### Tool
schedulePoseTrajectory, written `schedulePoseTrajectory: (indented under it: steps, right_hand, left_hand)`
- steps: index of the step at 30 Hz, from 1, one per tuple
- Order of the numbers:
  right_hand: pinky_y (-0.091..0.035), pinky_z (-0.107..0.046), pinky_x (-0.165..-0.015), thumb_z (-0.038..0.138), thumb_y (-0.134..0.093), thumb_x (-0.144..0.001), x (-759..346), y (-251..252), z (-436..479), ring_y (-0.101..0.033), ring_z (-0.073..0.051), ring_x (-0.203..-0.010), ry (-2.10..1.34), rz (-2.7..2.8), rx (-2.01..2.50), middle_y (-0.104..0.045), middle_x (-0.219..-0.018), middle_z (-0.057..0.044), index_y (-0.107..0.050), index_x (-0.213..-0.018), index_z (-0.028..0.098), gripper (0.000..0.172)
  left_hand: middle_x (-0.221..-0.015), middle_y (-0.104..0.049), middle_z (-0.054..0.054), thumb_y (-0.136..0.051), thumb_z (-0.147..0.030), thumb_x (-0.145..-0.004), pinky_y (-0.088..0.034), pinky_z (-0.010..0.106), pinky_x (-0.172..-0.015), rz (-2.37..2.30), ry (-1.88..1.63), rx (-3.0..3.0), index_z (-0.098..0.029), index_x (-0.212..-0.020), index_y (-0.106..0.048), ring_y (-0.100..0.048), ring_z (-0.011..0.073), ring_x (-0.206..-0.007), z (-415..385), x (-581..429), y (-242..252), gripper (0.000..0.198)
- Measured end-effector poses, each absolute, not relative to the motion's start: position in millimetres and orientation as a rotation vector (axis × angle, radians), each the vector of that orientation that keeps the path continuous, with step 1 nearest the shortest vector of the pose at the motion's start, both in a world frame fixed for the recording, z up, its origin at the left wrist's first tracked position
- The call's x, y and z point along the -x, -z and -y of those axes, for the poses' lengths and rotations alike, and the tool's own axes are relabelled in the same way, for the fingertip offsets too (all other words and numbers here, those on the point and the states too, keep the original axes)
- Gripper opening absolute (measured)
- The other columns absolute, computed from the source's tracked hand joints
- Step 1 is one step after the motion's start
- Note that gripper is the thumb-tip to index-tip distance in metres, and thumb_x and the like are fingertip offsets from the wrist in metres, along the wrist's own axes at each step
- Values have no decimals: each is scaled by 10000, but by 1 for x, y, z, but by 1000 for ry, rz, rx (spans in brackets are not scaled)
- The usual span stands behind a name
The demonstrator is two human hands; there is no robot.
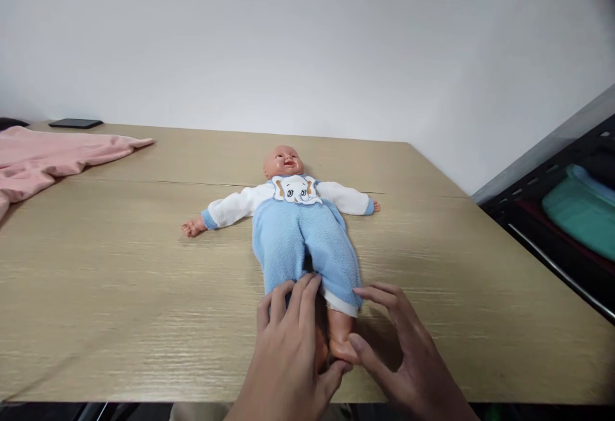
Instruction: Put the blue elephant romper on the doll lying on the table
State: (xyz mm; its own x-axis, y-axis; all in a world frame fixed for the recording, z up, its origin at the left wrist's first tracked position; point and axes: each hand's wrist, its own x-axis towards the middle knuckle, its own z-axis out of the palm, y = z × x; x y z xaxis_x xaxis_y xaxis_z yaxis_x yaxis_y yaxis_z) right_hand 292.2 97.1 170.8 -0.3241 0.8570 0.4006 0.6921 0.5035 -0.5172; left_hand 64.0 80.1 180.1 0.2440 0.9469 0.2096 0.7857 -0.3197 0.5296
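A baby doll [302, 241] lies face up on the table, its arms spread and its legs pointing toward me. It wears a fleece outfit [278, 238] with light blue legs, white sleeves and an elephant face on the chest. My left hand [293, 338] rests over one trouser leg, fingers stretched out, its thumb by the doll's feet; it hides that leg's cuff. At the other leg, the fingers of my right hand [403, 344] are apart. Its forefinger meets the white-edged cuff [342, 304], and its thumb is at the bare foot [343, 349].
Pink cloth [62, 155] lies at the table's left side, with a flat dark object [75, 123] behind it. A white wall [216, 49] borders the back. To the right, a black rack [533, 216] holds green folded fabric [581, 213]. The table's front edge is close to me.
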Motion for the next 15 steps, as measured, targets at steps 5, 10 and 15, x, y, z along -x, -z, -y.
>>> schedulePoseTrajectory:
  steps: [5, 10, 15]
  right_hand:
    - [-669, -370, -964, 253, -691, -996, -275, -185, -106, -745, -248, -1190, -306, 2142, 1250, -731, -1252, -45, -597, -1348, 321, 371]
    - [-676, -335, -851, 240, -596, -1100, -279, -184, -111, -789, -224, -1049, -269, 2133, 1231, -750, -1161, -48, -656, -1216, 306, 147]
    - [-690, -376, -866, 195, -537, -1120, -292, -176, -115, -794, -266, -1106, -199, 2195, 1110, -787, -1146, -74, -687, -1209, 292, 199]
  left_hand:
    - [-1473, -691, 106, -916, -288, -761, -348, 608, -1128, -1566, -610, -2086, -171, -1467, -557, -540, 409, -1340, -90, -68, -196, 800]
    - [-1332, -716, 88, -1028, -332, -669, -388, 579, -1050, -1579, -589, -1986, -183, -1263, -630, -584, 399, -1245, -98, -67, -201, 731]
    - [-1152, -718, 42, -1089, -445, -629, -400, 519, -951, -1608, -645, -2014, -217, -1068, -625, -597, 365, -1119, -97, -64, -195, 678]
